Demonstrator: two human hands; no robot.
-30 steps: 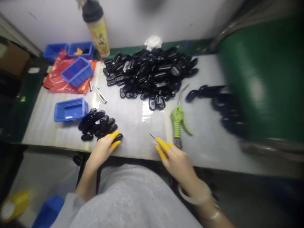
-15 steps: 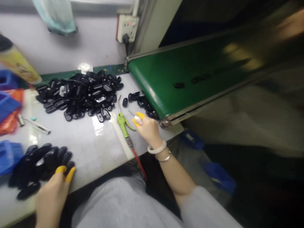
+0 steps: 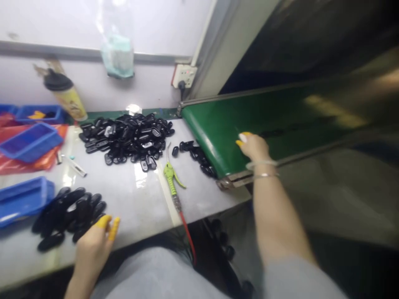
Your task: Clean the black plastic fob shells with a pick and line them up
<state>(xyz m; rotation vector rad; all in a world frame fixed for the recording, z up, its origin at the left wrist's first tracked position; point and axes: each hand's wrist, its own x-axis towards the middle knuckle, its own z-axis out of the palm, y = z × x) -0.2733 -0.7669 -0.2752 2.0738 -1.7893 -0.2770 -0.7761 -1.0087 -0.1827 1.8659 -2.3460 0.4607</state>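
My right hand (image 3: 256, 148), with yellow finger covers on its fingertips, reaches over the green conveyor belt (image 3: 215, 120). Its fingers are closed on a small thin pointed tool with a white part (image 3: 242, 138); its exact kind is blurred. At the table's front left, my left hand (image 3: 93, 243) also wears yellow finger covers. Thumb and finger stand apart, and I see nothing between them. Beside it lies a smaller pile of black oval plastic pieces (image 3: 77, 207). A larger heap of black oval pieces (image 3: 127, 135) is spread at the back of the table.
A green air blow gun (image 3: 171, 176) with a red hose lies mid-table. More black pieces (image 3: 199, 158) sit against the belt's end. Blue trays (image 3: 28, 195), a utility knife (image 3: 75, 166) and a yellow cup (image 3: 67, 93) are on the left. A socket (image 3: 184, 76) is on the wall.
My right hand has moved right, from above the table to over the belt. The left hand has drawn slightly away from the smaller pile. The camera view has shifted.
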